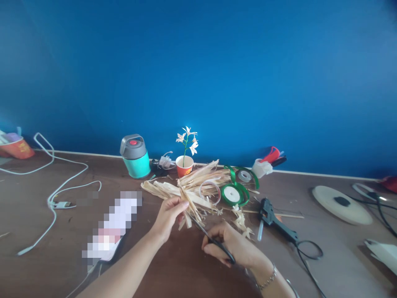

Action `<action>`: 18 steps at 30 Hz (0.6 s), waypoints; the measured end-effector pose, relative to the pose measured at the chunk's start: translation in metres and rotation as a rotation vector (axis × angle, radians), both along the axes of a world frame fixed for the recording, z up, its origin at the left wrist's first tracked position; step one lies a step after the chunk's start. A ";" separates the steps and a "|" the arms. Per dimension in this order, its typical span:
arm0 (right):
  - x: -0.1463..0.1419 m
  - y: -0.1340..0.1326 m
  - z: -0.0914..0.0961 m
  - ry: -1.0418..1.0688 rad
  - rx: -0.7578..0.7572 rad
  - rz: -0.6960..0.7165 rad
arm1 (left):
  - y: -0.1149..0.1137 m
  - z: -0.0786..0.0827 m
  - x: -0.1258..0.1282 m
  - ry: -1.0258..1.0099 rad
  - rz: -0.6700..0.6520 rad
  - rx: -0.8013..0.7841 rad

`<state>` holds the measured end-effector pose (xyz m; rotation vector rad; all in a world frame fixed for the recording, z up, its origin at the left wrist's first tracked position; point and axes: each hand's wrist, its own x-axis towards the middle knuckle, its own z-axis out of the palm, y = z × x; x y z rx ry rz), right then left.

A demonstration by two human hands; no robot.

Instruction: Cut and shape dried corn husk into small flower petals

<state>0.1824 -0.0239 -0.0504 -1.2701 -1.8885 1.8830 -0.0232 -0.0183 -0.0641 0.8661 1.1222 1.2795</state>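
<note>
My left hand (169, 215) pinches a strip of dried corn husk (190, 209) over the front of the husk pile. In my right hand (228, 244) are dark-handled scissors (214, 239), their blades pointing up and left to the lower end of that strip. Whether the blades are apart cannot be made out. Behind my hands lies a heap of pale dried husks (204, 176). A clear tape roll (210, 192) rests on the heap. Right of it are a green ribbon spool (232, 193) and some pale cut husk petals (241, 221).
A paper cup (184, 167) with a white flower stem (186, 149) stands behind the husks, beside a turquoise flask (135, 161). A glue gun (276, 221) with its cord lies right. A phone (113, 250) and white cables (56, 194) lie left. A round lid (341, 205) is far right.
</note>
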 end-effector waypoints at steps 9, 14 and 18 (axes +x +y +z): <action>0.002 0.001 0.002 -0.001 -0.018 0.004 | 0.000 -0.002 -0.001 0.004 -0.038 0.006; 0.002 0.002 0.001 -0.012 -0.041 -0.018 | -0.001 0.000 0.000 0.012 -0.035 0.026; 0.002 0.003 -0.006 0.035 -0.091 -0.039 | 0.000 0.003 0.000 -0.002 0.127 0.075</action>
